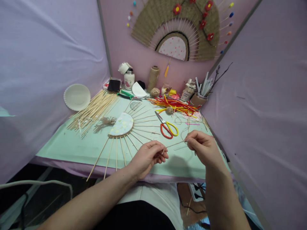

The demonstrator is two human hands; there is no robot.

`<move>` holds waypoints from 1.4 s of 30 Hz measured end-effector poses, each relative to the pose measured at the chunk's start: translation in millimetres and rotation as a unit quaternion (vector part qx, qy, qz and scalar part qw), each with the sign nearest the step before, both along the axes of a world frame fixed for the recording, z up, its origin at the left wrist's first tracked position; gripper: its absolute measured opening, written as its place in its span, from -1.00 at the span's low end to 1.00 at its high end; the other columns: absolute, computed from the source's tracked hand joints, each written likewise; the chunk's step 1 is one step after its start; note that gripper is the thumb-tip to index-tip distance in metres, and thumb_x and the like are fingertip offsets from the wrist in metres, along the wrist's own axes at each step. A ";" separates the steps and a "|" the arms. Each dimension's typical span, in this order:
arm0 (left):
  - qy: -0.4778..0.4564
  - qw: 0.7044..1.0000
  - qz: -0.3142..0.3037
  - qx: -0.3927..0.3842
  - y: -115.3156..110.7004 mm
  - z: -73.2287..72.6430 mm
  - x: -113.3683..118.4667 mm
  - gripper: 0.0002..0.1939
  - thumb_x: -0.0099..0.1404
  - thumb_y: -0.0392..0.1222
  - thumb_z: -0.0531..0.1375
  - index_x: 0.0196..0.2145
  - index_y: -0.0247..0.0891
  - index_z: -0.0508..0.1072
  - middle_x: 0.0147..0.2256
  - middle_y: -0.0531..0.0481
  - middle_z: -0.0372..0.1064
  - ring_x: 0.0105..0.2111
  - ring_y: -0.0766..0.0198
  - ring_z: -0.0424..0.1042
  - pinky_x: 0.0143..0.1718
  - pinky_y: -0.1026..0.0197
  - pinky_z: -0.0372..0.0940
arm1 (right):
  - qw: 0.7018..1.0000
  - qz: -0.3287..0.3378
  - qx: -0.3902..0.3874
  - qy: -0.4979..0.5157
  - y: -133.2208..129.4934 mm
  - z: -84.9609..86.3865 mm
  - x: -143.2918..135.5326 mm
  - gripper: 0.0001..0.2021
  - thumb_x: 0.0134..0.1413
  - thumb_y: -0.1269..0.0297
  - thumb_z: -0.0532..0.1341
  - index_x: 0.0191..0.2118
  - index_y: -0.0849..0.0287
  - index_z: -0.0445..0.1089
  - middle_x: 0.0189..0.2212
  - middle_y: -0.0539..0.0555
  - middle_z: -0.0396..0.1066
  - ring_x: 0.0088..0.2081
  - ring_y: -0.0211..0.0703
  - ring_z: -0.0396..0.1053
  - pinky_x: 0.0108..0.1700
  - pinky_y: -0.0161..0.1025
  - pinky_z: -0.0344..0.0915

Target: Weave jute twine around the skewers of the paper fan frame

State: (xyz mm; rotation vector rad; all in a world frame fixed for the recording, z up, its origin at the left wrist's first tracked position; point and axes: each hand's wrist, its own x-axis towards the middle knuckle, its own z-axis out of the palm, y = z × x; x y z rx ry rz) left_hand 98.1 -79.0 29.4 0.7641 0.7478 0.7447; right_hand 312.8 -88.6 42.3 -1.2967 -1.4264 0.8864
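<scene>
A thin piece of twine (175,144) is stretched between my two hands above the front of the table. My left hand (150,156) pinches one end, and my right hand (200,145) pinches the other, with a loose loop trailing near it. Left of my hands lies a half-round patterned piece (122,124) with thin sticks (116,153) fanning out from its edge. Some of the sticks reach past the table's front edge. Scissors (166,126) with red and yellow handles lie just beyond my hands, their blades apart.
Loose sticks (96,108) and a white plate (77,97) are at the left. Red and yellow strips (175,104), a twine ball (169,110), a twine spool (153,79) and a pot of glue sticks (198,99) stand or lie toward the back. A decorated fan (146,27) hangs behind.
</scene>
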 end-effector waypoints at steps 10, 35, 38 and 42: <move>0.158 0.980 0.017 0.117 -23.0 -27.5 1.3 -0.85 0.17 -0.23 0.08 -0.55 -0.24 0.26 -0.65 0.19 0.08 -0.60 0.43 0.03 -0.54 0.33 -0.05 | 0.937 -0.189 0.222 0.192 -76.6 58.8 -29.6 -0.75 0.04 0.21 0.28 -0.57 0.12 0.30 -0.69 -0.10 -0.02 -0.62 -0.30 -0.06 -0.57 -0.28 -0.09; -0.006 0.992 -0.122 -0.013 -5.6 12.1 -4.7 -0.59 0.22 0.15 0.17 -0.22 -0.27 0.29 -0.58 0.21 0.07 -0.68 0.54 -0.10 -0.65 0.38 -0.24 | 0.956 0.177 -0.046 -0.231 -10.4 26.3 -52.2 -0.92 0.18 0.28 0.18 -0.25 0.14 0.37 -0.50 -0.08 0.32 -0.46 -0.32 0.25 -0.39 -0.37 0.16; 0.056 0.995 -0.080 0.021 -1.4 6.1 -13.1 -0.64 0.14 0.04 0.27 -0.28 -0.26 0.31 -0.64 0.27 -0.10 -0.67 0.51 -0.17 -0.65 0.36 -0.28 | 0.961 0.156 -0.045 -0.226 -10.5 21.7 -41.1 -0.69 0.10 0.26 0.26 -0.03 0.09 0.29 -0.50 -0.11 0.22 -0.48 -0.32 0.19 -0.43 -0.37 0.14; 0.040 0.998 -0.041 0.010 4.5 -6.8 -27.0 -0.68 0.18 0.05 0.23 -0.37 -0.27 0.30 -0.66 0.28 -0.19 -0.68 0.51 -0.26 -0.65 0.34 -0.34 | 0.967 0.135 -0.055 -0.210 -10.4 18.8 -22.0 -0.68 0.08 0.25 0.27 -0.03 0.10 0.29 -0.47 -0.09 0.20 -0.47 -0.32 0.19 -0.43 -0.36 0.16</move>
